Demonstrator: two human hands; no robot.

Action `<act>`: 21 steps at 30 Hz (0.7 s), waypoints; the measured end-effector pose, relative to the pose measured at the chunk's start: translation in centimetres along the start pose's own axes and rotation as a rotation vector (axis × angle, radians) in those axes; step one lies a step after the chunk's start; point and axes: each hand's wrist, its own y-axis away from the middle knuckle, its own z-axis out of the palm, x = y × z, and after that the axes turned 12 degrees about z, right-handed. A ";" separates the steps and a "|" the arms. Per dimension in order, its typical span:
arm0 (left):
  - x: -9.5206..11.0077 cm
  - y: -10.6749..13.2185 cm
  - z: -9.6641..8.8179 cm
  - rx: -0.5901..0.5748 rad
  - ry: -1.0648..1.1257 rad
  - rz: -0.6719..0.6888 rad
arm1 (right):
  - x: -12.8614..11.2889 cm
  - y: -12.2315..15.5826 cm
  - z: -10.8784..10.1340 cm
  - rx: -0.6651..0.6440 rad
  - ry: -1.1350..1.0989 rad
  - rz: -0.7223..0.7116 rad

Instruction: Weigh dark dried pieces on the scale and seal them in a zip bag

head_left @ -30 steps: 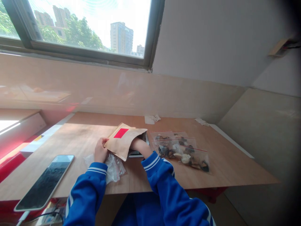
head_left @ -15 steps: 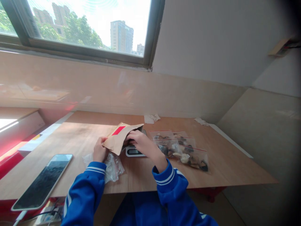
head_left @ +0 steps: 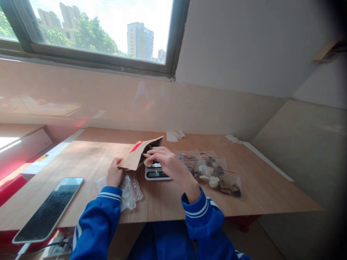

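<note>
My left hand [head_left: 115,173] is closed on the lower left end of a brown paper bag [head_left: 133,159] with a red patch, tilted so its dark mouth faces right. At that mouth, my right hand [head_left: 170,164] pinches a light-brown dried piece [head_left: 148,162], which looks like a mushroom slice. Beneath them sits a small white scale [head_left: 158,175] with a dark display, partly covered by the bag and hand. Clear plastic bags [head_left: 131,193] lie crumpled below my left hand. To the right are several zip bags [head_left: 223,180] filled with dark and pale dried pieces.
A phone [head_left: 51,207] with a cable plugged in lies at the table's left front edge. Crumpled white tissue [head_left: 175,136] rests near the wall, with another white scrap [head_left: 233,139] farther right. The wooden table [head_left: 260,180] meets the tiled wall under a window.
My right hand has drawn back to the right out of the paper bag, with the light-brown piece now showing in its fingers. The bag's mouth has tipped open more toward me.
</note>
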 end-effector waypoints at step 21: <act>-0.3 -0.3 -0.5 -0.069 -0.118 -0.046 | 14.0 0.8 5.1 0.656 -0.945 0.732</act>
